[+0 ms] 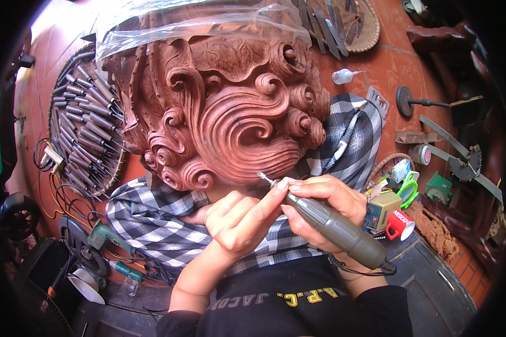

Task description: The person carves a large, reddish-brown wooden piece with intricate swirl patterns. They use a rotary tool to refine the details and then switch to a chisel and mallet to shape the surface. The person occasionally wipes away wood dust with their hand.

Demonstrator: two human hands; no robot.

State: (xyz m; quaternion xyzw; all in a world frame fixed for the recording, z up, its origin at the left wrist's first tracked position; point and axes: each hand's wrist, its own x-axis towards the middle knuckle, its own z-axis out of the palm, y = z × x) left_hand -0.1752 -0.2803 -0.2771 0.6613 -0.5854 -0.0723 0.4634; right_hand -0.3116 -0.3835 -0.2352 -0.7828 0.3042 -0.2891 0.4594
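A reddish-brown wood carving [236,121] with deep swirls and curls rests in front of me, its top under clear plastic sheeting [208,28]. My right hand [331,205] grips a grey rotary carving tool [340,230] like a pen, its cord trailing from the back end. The metal bit [262,176] points up-left at the carving's lower edge; whether it touches the wood, I cannot tell. My left hand [239,222] is closed, fingers curled, with one digit stretched along to the tool's nose beside the right fingertips. Black-and-white checked cloth [157,230] lies beneath the carving and my hands.
Left, a round basket [121,163] holds several wooden-handled chisels. A green power tool [104,236] and cords lie below it. To the right are a beige control box [381,209], a red mug [399,224] and a small bottle [343,76]. Flat blades sit in another basket [371,28].
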